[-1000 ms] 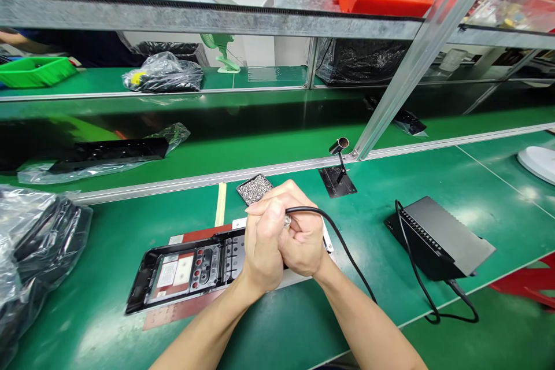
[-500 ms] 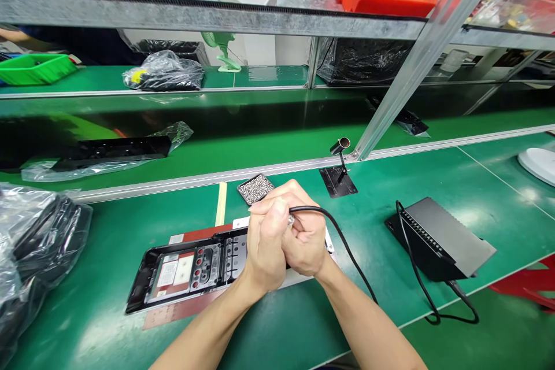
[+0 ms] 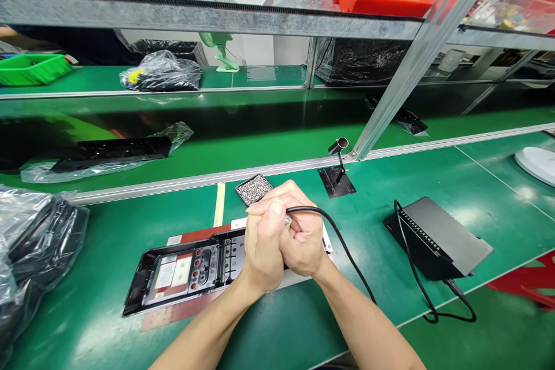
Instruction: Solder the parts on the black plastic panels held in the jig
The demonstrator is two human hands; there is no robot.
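My left hand and my right hand are pressed together above the right part of a black frame. Both have their fingers curled. A black cable comes out at the top of my right hand and curves down to the right. A small clear or metallic end shows between the hands; the rest of what they grip is hidden. The frame lies tilted on a reddish-brown mat. Just behind my hands sits a small black tray of metal pieces.
A black holder with a metal tube stands behind on the right. Farther right lies a black and grey box with a cable. Plastic-wrapped parts are at the left. A metal shelf crosses above, with a slanted post.
The whole view has shifted very slightly. Both hands keep the same closed pose over the frame, and the cable keeps its curve.
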